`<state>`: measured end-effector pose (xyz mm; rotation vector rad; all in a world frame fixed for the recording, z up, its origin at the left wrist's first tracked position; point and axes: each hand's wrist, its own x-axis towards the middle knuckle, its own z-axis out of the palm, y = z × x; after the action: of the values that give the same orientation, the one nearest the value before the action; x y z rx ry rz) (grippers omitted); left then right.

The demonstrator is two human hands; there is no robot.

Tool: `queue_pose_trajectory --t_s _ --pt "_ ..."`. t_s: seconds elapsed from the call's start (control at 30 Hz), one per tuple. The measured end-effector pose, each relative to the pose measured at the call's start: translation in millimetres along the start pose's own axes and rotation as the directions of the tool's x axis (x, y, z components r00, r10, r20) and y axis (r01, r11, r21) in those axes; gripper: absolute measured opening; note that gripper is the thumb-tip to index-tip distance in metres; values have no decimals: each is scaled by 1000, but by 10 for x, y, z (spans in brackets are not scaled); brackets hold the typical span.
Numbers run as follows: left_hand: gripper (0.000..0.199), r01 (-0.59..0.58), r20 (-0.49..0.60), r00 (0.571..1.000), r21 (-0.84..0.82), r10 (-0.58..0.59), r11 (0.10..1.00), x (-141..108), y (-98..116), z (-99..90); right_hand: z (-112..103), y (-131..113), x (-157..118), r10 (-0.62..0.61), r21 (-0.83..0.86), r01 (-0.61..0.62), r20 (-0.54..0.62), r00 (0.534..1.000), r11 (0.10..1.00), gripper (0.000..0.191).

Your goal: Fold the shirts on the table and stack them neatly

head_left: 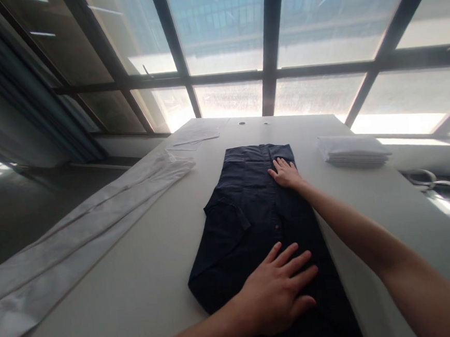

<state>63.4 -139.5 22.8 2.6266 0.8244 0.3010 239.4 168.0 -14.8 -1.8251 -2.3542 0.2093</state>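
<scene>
The left hand (275,289) lies flat, fingers spread and grasping nothing, on the near end of a dark blue shirt (248,224) of smooth woven cloth, folded into a long rectangle on the pale matte table (147,268). Farther off, the right hand (285,173) presses open-palmed near the collar end. Beyond, a stack of folded white cloth (350,151) sits at the right.

Left hand (276,291) flat, fingers spread; right hand (285,174) outstretched, palm down.
</scene>
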Motion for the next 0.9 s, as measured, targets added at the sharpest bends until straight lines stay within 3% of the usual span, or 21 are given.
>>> queue_pose_trajectory --t_s 0.2,0.4,0.53,0.73,0.83,0.9 --pt "56 15 -5 1000 -13 -15 1000 -19 27 -25 10 48 425 63 18 -63 14 998 998 78" --pt "56 13 -15 1000 -2 -13 1000 -18 42 -74 -13 29 424 56 48 -56 9 998 997 72" --pt "56 10 -10 1000 1 -10 1000 -11 21 -55 32 -200 78 -4 100 5 -15 1000 995 71" --pt "55 15 6 1000 3 -15 1000 1 -16 17 135 -806 -823 -133 222 130 -2 991 966 70" --pt "55 7 2 1000 19 -7 1000 1 -23 30 74 -1002 -1253 -282 326 266 1 959 907 64" --pt "55 -2 -4 1000 32 2 999 0 -24 30 2 -1005 -1462 -365 360 362 -63 929 860 60"
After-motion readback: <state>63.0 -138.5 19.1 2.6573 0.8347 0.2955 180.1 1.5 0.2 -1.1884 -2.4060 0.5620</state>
